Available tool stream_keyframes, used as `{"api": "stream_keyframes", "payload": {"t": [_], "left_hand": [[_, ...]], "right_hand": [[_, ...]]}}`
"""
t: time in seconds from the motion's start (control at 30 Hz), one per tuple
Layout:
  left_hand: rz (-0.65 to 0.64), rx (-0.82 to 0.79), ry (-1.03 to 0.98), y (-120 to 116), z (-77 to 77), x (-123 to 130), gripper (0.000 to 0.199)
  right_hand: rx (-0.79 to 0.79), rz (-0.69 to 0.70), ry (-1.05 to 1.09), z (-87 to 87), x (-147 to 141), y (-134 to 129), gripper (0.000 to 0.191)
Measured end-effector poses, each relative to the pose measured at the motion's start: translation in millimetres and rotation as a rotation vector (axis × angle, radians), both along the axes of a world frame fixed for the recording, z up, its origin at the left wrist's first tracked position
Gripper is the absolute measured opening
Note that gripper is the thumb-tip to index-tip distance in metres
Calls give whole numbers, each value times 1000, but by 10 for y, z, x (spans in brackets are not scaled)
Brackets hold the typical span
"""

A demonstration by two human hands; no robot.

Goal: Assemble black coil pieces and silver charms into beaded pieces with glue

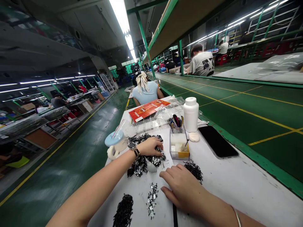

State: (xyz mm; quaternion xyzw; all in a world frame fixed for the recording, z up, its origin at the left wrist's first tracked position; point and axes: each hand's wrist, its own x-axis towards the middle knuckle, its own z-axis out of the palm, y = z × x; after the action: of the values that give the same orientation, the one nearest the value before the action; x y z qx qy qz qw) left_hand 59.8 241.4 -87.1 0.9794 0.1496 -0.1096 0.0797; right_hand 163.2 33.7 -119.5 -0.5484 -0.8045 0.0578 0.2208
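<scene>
My left hand (150, 147) lies curled on a heap of shiny black-and-silver small parts (139, 165), and the fingertips hide whether it pinches any. My right hand (177, 184) rests on the white table (139, 189) with its fingers together, holding nothing I can see. Just beyond those fingers lies a tangled heap of thin black pieces (194, 171). Nearer me are a similar black heap (123, 211) and a narrow strip of silvery pieces (151, 200).
Farther up the table are a white plastic bottle (191, 114), a clear box of pens and tools (176, 135), a black smartphone (217, 142), a blue-topped holder (115, 138), and an orange-red packet (149, 109). A co-worker (145, 90) sits beyond. Green belt runs alongside.
</scene>
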Motion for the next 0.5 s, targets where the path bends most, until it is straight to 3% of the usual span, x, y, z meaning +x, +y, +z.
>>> {"api": "stream_keyframes", "payload": {"t": [0.27, 0.5], "left_hand": [[54, 48, 29, -87, 71, -69, 20], [53, -85, -25, -220, 38, 36, 22]], "right_hand": [[-12, 20, -8, 27, 0, -9, 12], [-14, 4, -16, 5, 16, -16, 13]]}}
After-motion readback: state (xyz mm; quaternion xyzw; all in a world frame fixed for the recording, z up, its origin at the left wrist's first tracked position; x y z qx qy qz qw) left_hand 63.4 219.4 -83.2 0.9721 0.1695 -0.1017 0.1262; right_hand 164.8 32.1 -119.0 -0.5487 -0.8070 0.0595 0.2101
